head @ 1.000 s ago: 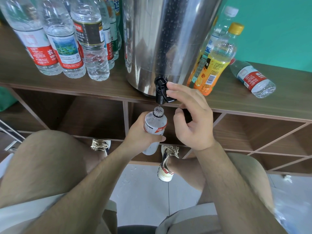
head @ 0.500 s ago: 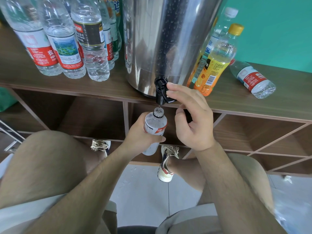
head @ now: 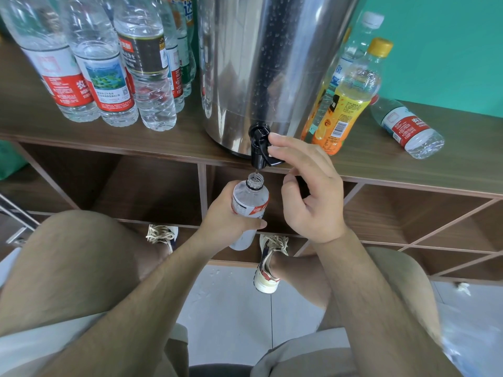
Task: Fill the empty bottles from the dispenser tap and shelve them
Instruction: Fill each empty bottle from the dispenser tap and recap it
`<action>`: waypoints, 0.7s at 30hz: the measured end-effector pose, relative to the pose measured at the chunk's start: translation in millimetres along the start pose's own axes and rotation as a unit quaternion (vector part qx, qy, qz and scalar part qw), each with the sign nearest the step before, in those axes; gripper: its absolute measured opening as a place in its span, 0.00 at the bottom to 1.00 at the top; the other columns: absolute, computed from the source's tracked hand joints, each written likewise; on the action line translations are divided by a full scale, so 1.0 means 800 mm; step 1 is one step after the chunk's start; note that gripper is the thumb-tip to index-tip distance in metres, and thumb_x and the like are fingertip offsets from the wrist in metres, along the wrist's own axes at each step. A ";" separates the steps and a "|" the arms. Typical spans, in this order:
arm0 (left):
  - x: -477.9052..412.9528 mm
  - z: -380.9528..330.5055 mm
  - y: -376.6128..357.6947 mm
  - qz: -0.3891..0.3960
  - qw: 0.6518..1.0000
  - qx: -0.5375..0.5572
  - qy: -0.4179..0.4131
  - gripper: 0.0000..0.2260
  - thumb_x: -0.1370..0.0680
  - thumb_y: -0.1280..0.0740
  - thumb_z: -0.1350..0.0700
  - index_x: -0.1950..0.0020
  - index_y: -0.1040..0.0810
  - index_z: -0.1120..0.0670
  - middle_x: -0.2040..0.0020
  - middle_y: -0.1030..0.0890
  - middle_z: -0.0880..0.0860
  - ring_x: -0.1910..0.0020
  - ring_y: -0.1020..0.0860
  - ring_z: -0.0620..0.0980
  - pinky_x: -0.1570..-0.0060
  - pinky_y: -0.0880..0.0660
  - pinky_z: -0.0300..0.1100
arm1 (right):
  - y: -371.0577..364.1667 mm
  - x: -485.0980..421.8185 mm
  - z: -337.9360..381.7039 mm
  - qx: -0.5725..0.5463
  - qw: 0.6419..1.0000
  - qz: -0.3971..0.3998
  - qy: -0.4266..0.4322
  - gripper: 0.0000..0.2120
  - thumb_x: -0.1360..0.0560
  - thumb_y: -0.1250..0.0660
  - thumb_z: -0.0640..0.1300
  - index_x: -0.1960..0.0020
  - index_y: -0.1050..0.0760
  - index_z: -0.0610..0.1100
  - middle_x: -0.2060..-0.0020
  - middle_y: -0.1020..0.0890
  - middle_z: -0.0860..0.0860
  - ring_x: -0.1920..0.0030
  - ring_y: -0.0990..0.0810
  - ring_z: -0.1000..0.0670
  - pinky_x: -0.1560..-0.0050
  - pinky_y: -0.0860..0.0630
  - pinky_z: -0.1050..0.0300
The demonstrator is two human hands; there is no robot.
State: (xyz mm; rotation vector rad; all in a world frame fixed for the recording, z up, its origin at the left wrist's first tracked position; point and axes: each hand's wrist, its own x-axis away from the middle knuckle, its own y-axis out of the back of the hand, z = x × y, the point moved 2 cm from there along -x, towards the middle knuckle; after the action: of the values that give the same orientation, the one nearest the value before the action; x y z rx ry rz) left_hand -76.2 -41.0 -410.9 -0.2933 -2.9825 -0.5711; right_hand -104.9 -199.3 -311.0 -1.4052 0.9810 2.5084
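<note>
Currently at the filling step. Left hand (head: 231, 216) grips a small uncapped bottle (head: 250, 202) around its labelled body and holds it upright below the counter (head: 163, 142) edge, mouth directly beneath the black tap (head: 260, 148) of the steel dispenser (head: 272, 63), close to the spout but not touching it. Right hand (head: 307, 191) is not closed round anything: two fingertips (head: 275, 152) press on the tap lever, thumb held apart below. A thin stream appears to run from spout into neck. Fill level is hard to read, since the hand covers much of the body. Upright bottles (head: 109, 77) stand in a group on the counter left of the dispenser; an orange-label bottle (head: 345, 104) stands to its right, and another bottle (head: 408, 129) lies on its side beyond that. Judgement: the next move calls for letting the lever up before the water reaches the neck, keeping the mouth under the spout until dripping stops, then capping and shelving. No cap for it is in sight.
</note>
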 end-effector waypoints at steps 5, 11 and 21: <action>0.000 0.000 0.000 -0.001 1.000 -0.006 0.000 0.35 0.31 0.18 0.56 0.29 0.32 0.46 0.38 0.22 0.45 0.39 0.22 0.49 0.41 0.29 0.41 | 0.001 0.000 -0.001 0.001 1.000 0.000 -0.001 0.27 0.33 0.40 0.21 0.37 0.19 0.34 0.34 0.19 0.42 0.34 0.20 0.44 0.37 0.24 0.49; 0.000 0.002 0.000 -0.004 1.000 -0.007 -0.001 0.35 0.31 0.18 0.55 0.29 0.31 0.46 0.37 0.22 0.46 0.38 0.22 0.49 0.40 0.28 0.42 | -0.001 0.000 0.000 0.005 1.000 0.001 -0.003 0.27 0.32 0.40 0.21 0.37 0.18 0.33 0.34 0.19 0.41 0.34 0.20 0.43 0.35 0.26 0.52; -0.003 0.005 -0.002 -0.002 1.000 -0.006 0.004 0.36 0.31 0.17 0.55 0.29 0.32 0.46 0.37 0.22 0.45 0.39 0.22 0.49 0.42 0.29 0.41 | -0.001 -0.001 0.000 0.013 1.000 0.003 -0.008 0.26 0.31 0.40 0.21 0.37 0.19 0.33 0.34 0.19 0.41 0.34 0.20 0.43 0.32 0.28 0.54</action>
State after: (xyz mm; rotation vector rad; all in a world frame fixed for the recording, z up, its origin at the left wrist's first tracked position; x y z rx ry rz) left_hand -74.3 -41.4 -415.6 -0.2840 -2.9732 -0.5884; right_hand -104.5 -198.7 -310.8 -1.3749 1.0127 2.4970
